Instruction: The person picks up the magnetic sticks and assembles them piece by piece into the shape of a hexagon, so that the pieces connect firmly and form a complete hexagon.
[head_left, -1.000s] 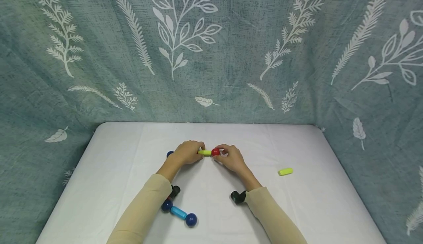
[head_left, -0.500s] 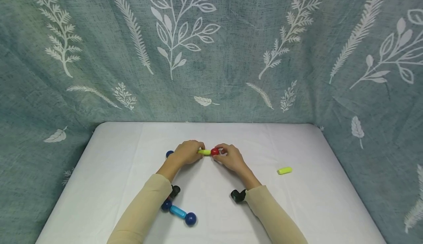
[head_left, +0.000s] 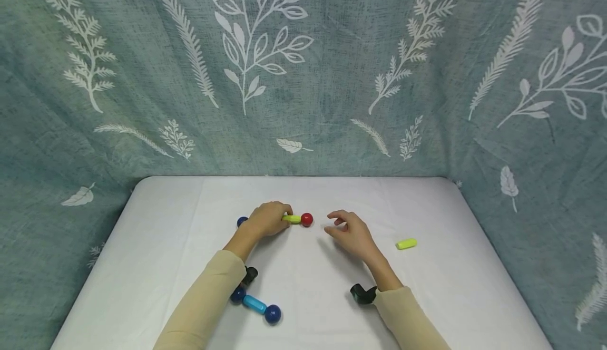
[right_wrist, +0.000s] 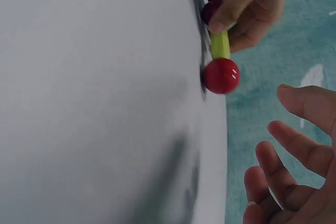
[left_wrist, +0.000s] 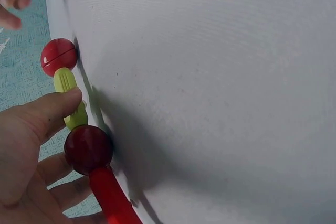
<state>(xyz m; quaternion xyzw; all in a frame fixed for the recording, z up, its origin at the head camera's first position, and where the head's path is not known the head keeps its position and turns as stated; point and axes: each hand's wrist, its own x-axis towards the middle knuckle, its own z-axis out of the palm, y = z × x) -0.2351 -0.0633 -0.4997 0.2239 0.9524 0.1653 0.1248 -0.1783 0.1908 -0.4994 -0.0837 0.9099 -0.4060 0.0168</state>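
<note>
Near the back of the white table, my left hand (head_left: pixel 270 218) pinches a yellow-green rod (head_left: pixel 295 219) between thumb and fingers. A red ball (head_left: pixel 306 220) is joined to the rod's right end. In the left wrist view a dark red ball (left_wrist: pixel 89 150) sits at the rod's other end, followed by a red rod (left_wrist: pixel 113 198). A dark blue ball (head_left: pixel 242 221) shows past the left hand's wrist side. My right hand (head_left: pixel 353 234) hovers right of the red ball, apart from it, its fingers loosely bent and holding nothing, as the right wrist view shows too.
A loose yellow-green rod (head_left: pixel 406 244) lies to the right. Nearer the front, a light blue rod (head_left: pixel 255 304) joins two dark blue balls, partly behind the left sleeve. A black device (head_left: pixel 362 293) is at the right wrist. A patterned green curtain (head_left: pixel 303 102) hangs behind the table.
My right hand has let go of the red ball and moved right, toward the front. My left hand keeps its pinch on the yellow-green rod.
</note>
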